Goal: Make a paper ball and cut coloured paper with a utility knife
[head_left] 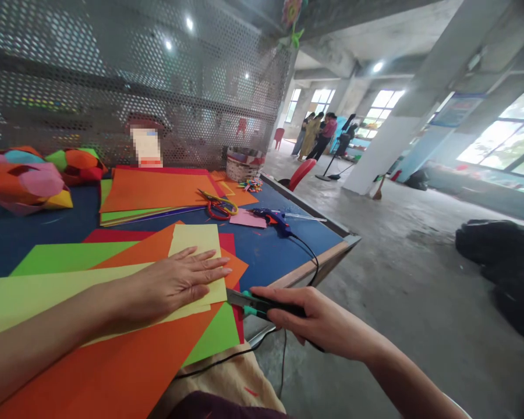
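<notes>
My left hand (181, 281) lies flat, fingers stretched out, on a pale yellow sheet of paper (198, 240) that rests on a pile of orange, green and red sheets (113, 361). My right hand (314, 320) is closed round a utility knife (255, 302) with a black and teal handle. The knife's blade meets the right edge of the yellow sheet, just below my left fingertips. Both hands are at the near edge of the blue table (271, 256).
Further back on the table lie red-and-yellow scissors (218, 205), a blue glue gun (276, 220) with a black cord, a pink paper scrap (247, 219), stacked orange sheets (157, 189), a small basket (243, 163) and paper shapes (26, 180). A perforated metal screen (135, 75) stands behind. People stand far back.
</notes>
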`<action>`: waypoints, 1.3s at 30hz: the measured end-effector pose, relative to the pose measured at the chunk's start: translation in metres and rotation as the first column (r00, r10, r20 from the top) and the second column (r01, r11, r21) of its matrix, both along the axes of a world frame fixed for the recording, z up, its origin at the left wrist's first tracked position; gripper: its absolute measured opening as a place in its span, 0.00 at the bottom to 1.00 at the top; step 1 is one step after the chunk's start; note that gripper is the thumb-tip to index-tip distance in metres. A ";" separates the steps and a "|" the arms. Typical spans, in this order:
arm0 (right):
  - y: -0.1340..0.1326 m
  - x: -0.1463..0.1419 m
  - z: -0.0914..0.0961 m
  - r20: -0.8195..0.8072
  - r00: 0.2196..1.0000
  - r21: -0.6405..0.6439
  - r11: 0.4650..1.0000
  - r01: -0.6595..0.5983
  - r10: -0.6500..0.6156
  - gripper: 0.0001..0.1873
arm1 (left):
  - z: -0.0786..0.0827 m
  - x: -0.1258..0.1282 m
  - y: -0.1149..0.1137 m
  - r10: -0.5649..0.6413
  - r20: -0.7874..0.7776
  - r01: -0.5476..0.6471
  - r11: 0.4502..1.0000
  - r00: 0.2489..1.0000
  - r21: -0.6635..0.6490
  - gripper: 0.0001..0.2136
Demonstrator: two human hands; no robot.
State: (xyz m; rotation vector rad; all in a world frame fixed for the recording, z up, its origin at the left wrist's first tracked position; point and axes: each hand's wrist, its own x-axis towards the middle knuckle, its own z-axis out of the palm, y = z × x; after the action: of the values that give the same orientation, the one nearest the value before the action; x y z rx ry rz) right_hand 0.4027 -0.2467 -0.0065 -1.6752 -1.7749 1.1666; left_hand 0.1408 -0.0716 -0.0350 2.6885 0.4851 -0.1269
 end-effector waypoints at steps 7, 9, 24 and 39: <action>-0.005 0.000 -0.001 -0.006 1.000 -0.064 0.998 -0.020 0.019 0.25 | -0.003 -0.002 0.000 -0.007 -0.030 0.009 0.997 1.000 0.079 0.23; -0.007 -0.002 -0.001 -0.010 1.000 -0.068 0.998 -0.013 0.012 0.25 | -0.004 -0.003 0.000 -0.014 -0.020 0.016 0.996 1.000 0.087 0.23; -0.016 -0.015 -0.002 -0.048 0.998 -0.111 0.994 0.024 -0.029 0.26 | -0.003 -0.001 -0.001 -0.010 -0.021 0.012 0.995 1.000 0.101 0.23; -0.010 -0.023 0.001 -0.041 0.999 -0.049 0.999 -0.005 0.003 0.25 | 0.006 -0.009 -0.006 0.054 0.042 -0.061 0.981 0.998 0.186 0.24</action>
State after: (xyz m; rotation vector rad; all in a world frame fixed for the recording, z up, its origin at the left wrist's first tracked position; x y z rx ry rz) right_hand 0.3798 -0.2563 -0.0052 -1.6633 -1.7389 1.2466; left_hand 0.1317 -0.0778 -0.0290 2.8507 0.5901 -0.0150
